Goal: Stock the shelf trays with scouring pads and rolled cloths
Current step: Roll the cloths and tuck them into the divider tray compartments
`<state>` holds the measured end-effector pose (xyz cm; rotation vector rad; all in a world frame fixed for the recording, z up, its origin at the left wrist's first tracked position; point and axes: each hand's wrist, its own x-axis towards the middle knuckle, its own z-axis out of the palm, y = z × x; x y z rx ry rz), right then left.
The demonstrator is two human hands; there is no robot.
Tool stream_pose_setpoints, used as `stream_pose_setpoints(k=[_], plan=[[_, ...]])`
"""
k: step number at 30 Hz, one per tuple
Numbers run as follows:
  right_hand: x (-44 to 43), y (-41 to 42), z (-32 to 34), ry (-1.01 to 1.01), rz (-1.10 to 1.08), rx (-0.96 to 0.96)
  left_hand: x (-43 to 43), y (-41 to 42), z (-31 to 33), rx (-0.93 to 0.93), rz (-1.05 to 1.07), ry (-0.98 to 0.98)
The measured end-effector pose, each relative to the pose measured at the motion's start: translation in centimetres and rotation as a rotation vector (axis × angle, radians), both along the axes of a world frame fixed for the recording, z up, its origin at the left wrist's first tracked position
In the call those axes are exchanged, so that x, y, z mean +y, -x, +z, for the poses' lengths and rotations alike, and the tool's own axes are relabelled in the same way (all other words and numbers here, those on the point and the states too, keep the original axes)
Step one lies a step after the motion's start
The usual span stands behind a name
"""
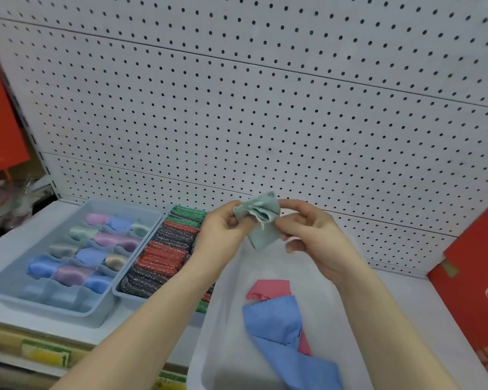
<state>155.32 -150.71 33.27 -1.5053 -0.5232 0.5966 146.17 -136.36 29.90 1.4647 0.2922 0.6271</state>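
The pale green cloth (262, 220) is pinched by the left hand (223, 230) at its 9 o'clock and the right hand (314, 235) at its 3 o'clock, above the white bin (228, 347).

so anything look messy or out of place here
Only the blue cloth and pink cloth: they lie loose and crumpled in the white tub, unlike the rolled ones in the divided tray.

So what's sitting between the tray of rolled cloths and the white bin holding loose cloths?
A tray packed with scouring pads, shown in the head view.
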Motion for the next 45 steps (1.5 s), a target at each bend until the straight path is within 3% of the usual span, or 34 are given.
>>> stream_pose_setpoints(k=[2,9,16,21,26,45], plan=[[0.1,0.0,-0.1,0.068,-0.099,-0.188,0.2,0.2,0.1,-0.006,-0.017,0.092],[0.5,0.4,0.1,-0.013,-0.162,-0.401,0.1,0.3,0.2,-0.007,-0.068,0.182],[1.0,0.4,-0.4,-0.024,-0.143,-0.31,-0.1,0.2,0.0,0.005,-0.062,0.198],[1.0,-0.1,-0.7,-0.1,-0.176,-0.218,-0.1,0.3,-0.3,0.071,-0.199,0.429],[0.5,0.0,-0.4,-0.142,-0.07,-0.235,0.0,0.2,-0.5,0.061,-0.198,0.513],[0.4,0.4,-0.2,-0.147,0.021,-0.316,0.0,0.1,0.6,0.017,-0.194,0.441]])
